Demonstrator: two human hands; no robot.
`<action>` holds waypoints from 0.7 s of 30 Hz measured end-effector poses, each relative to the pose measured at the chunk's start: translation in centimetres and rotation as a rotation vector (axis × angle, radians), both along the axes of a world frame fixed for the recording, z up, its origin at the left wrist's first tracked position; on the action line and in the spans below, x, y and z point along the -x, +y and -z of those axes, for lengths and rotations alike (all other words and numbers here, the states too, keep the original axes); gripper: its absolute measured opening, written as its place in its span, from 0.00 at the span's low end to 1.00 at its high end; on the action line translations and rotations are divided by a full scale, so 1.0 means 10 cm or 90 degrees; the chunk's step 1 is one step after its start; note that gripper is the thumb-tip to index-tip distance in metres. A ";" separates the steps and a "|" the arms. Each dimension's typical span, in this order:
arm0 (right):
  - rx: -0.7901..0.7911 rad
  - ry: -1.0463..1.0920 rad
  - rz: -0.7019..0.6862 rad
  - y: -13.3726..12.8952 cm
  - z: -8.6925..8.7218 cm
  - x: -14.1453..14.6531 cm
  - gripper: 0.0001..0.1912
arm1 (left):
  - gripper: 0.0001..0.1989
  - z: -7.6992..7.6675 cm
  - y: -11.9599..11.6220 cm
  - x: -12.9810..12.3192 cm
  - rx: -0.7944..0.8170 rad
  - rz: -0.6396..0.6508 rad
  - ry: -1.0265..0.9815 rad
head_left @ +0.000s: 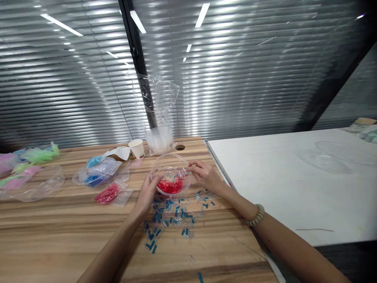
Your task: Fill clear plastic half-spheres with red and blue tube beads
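Note:
A clear round plastic bowl (153, 184) is tipped toward me above the wooden table, with a heap of small red tube pieces (171, 184) along its lower side. My left hand (147, 193) grips the bowl at its left edge, thumb over the rim. At the opposite rim, my right hand (203, 175) has its thumb and fingertips pinched together; whether they hold the rim or a small piece I cannot tell. Below the bowl, many short blue and clear tube pieces (176, 216) lie scattered on the wood.
Left of the bowl lie a bag of red pieces (107, 193) and a clear container with blue pieces (94, 180). Behind are a paper cup (137, 148) and a plastic bag of clear bowls (160, 137). A white table (279, 188) adjoins on the right.

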State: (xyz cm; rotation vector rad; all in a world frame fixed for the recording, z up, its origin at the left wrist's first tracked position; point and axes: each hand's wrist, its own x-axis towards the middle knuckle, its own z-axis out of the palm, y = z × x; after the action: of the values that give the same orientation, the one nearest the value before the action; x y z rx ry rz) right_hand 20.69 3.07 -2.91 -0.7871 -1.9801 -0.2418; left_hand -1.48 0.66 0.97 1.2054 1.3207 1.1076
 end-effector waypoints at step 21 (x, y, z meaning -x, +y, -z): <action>0.005 -0.008 -0.005 0.00 -0.01 0.00 0.12 | 0.26 0.06 0.03 0.04 -0.030 0.011 0.048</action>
State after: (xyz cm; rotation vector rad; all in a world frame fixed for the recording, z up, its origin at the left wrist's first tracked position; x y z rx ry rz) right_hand 20.73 3.03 -2.80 -0.7853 -1.9962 -0.2344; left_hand -1.89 1.01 0.38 1.3019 1.3448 1.0960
